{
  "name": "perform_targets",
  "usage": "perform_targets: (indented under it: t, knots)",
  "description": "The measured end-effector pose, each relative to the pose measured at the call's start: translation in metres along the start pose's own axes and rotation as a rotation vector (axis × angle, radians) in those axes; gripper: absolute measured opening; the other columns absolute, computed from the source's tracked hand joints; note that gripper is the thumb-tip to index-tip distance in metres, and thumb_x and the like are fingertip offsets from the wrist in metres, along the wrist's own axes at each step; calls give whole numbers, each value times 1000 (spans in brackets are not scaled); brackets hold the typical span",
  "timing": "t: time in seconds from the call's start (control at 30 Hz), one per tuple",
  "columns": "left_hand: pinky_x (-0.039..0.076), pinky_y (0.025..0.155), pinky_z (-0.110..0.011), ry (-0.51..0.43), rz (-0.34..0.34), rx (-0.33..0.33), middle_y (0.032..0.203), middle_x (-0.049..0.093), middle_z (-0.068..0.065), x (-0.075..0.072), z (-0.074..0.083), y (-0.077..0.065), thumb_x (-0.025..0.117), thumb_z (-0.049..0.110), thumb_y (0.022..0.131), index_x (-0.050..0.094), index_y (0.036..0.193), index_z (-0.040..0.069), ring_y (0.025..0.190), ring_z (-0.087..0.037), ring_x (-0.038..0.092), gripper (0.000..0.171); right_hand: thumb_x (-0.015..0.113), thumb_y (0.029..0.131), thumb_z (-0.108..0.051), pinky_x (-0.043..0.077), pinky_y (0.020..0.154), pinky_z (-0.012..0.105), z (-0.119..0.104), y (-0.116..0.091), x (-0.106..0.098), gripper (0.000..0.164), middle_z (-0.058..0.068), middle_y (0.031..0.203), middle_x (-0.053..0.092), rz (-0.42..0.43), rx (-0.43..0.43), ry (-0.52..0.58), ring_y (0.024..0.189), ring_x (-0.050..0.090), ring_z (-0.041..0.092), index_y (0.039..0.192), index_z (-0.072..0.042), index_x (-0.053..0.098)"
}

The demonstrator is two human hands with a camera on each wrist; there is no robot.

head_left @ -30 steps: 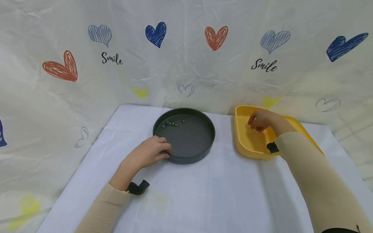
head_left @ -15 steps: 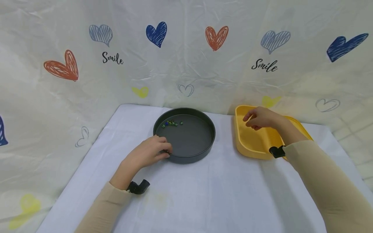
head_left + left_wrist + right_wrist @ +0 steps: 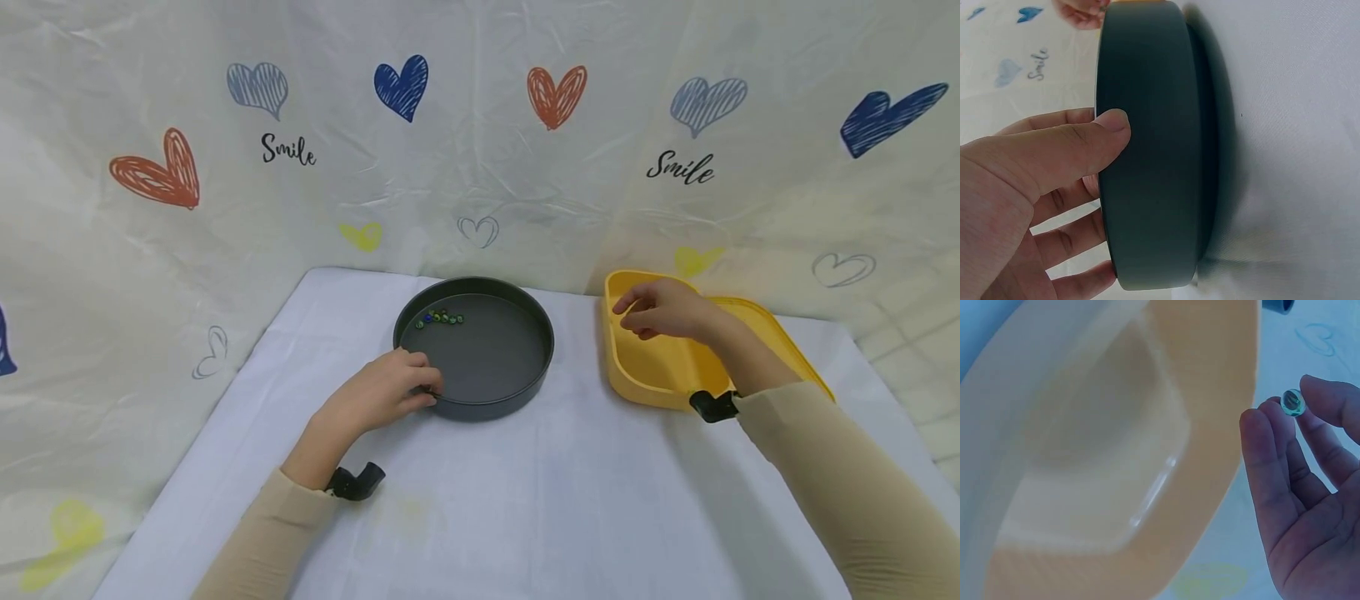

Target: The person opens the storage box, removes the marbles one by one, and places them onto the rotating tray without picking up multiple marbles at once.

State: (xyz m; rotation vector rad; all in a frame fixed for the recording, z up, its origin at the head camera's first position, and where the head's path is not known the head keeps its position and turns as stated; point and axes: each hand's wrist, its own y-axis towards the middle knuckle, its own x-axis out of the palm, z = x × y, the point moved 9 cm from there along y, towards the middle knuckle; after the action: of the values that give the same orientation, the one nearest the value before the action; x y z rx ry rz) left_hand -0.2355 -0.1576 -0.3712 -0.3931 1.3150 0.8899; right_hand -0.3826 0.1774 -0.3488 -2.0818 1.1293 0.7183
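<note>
A round dark grey pan (image 3: 487,358) stands on the white-covered table. My left hand (image 3: 386,392) pinches its near-left rim; in the left wrist view the thumb (image 3: 1113,125) presses the outer wall while the fingers reach over the edge. Several small glass marbles (image 3: 442,318), green and one blue, lie in a row in the pan's far-left part. Over the yellow plastic box (image 3: 622,367) hovers my right hand (image 3: 663,310). Between its thumb and fingertips it pinches one clear greenish marble (image 3: 1292,402), which the right wrist view shows beyond the box wall.
A yellow lid (image 3: 772,333) lies just right of the box, partly behind the right forearm. Behind the table hangs a pale curtain (image 3: 480,167) printed with hearts and "Smile". Each wrist carries a small black camera (image 3: 358,482).
My right hand has shifted leftward over the yellow box, its fingers rising from lower inside. One marble in the pan has rolled left to the others. The left hand stays put.
</note>
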Motion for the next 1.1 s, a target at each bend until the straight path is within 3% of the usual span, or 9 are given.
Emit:
perform_targets:
  t: [0.27, 0.5, 0.77, 0.93, 1.1]
  knots:
    - [48, 76, -29, 3, -4, -9, 88, 61, 10, 0, -1, -1, 80, 18, 85, 71, 91, 24, 84, -13, 55, 13, 65, 96, -17, 59, 81, 34, -21, -7, 11, 29, 14, 103, 67, 5, -45, 52, 89, 65, 25, 120, -2, 63]
    - [48, 76, -29, -4, -6, -15, 89, 61, 10, 0, -2, 0, 80, 19, 85, 71, 92, 24, 84, -13, 55, 13, 67, 96, -23, 58, 85, 34, -31, -2, 27, 30, 14, 106, 66, -11, -89, 183, 95, 66, 32, 119, -3, 64]
    - [47, 76, -29, 3, -7, -11, 89, 61, 9, 2, -1, 0, 80, 19, 85, 71, 92, 24, 83, -13, 55, 13, 67, 97, -24, 59, 85, 36, -38, 6, 46, 33, 14, 106, 65, -19, -135, 338, 94, 65, 31, 119, 0, 62]
    - [47, 76, -30, 1, -10, -14, 89, 61, 8, 0, 0, 1, 80, 19, 85, 71, 93, 23, 84, -14, 55, 12, 65, 98, -24, 58, 86, 36, -44, 8, 57, 34, 20, 111, 61, -38, -143, 432, 100, 63, 36, 121, 0, 60]
    - [47, 76, -30, -5, -13, -18, 89, 61, 8, 0, 0, 1, 80, 18, 85, 71, 92, 23, 83, -14, 55, 12, 66, 98, -25, 58, 86, 38, -50, 10, 66, 34, 26, 111, 59, -48, -145, 504, 94, 64, 29, 119, 1, 60]
